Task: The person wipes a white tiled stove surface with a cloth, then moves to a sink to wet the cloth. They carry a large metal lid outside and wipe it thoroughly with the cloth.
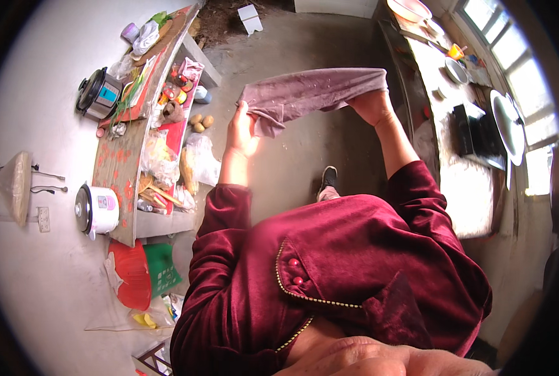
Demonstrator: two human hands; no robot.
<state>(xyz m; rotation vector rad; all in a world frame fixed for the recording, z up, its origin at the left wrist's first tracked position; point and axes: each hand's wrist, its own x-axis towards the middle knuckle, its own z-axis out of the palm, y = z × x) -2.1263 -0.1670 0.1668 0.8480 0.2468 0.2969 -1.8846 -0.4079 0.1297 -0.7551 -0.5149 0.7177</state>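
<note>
A mauve cloth [312, 89] is stretched sideways in the air before me, above the bare floor. My left hand [243, 129] grips its left end, thumb up, and a loose fold hangs beside the fingers. At the other end, my right hand [372, 105] has hold of the cloth, with the fingers partly hidden behind it. Small pale specks dot the fabric. Both arms reach forward, and neither hand touches a table.
On the left, a wooden table [114, 176] carries a pressure cooker [101, 94] and a rice cooker [98, 209]. Its lower shelf holds bottles and bags; potatoes [201, 122] lie on the floor nearby. A long counter [465, 202] with pans and bowls runs along the right, below a window [514, 51].
</note>
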